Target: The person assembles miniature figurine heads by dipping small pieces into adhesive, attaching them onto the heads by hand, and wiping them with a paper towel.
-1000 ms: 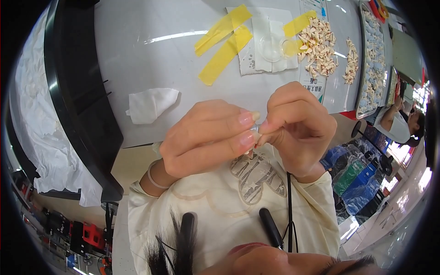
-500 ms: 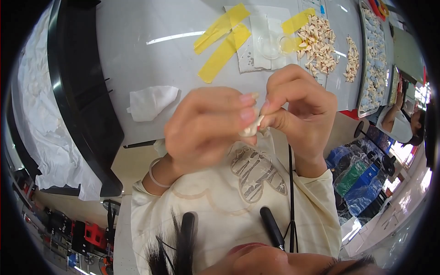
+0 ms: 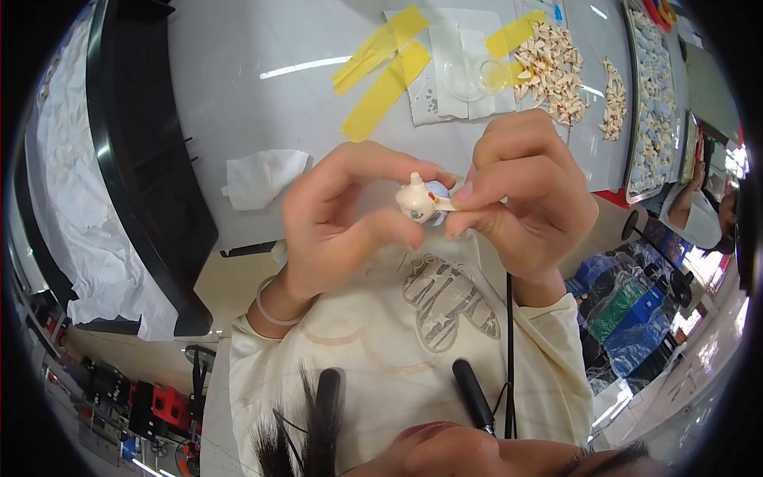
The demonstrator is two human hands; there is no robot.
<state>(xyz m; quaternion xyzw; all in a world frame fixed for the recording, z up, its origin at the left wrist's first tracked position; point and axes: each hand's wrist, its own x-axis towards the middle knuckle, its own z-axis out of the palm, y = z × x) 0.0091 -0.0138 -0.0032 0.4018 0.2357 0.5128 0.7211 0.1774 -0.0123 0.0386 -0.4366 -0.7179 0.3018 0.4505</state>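
Note:
Over the near side of the table I see a small cream figurine head [image 3: 415,199] with a blue part, painted eye and a tiny red detail. My left hand [image 3: 326,215] curls around it, index finger along its upper side and thumb close under its lower edge. From the other side, my right hand [image 3: 536,191] pinches a narrow cream piece at the figurine's side between thumb and index finger. Beyond the hands lies a heap of small pointed cream parts [image 3: 548,71], with a smaller pile [image 3: 613,99] to its right.
Yellow tape strips [image 3: 385,91], a clear round dish [image 3: 469,75] on white paper, and a crumpled tissue [image 3: 264,176] lie on the grey table. A black-edged tray [image 3: 143,159] with white wrapping stands left. At far right are a tray of parts [image 3: 652,103] and another person [image 3: 695,215].
My left hand's fingers have opened around the figurine, uncovering its painted face. My right hand has shifted slightly right and keeps its pinch.

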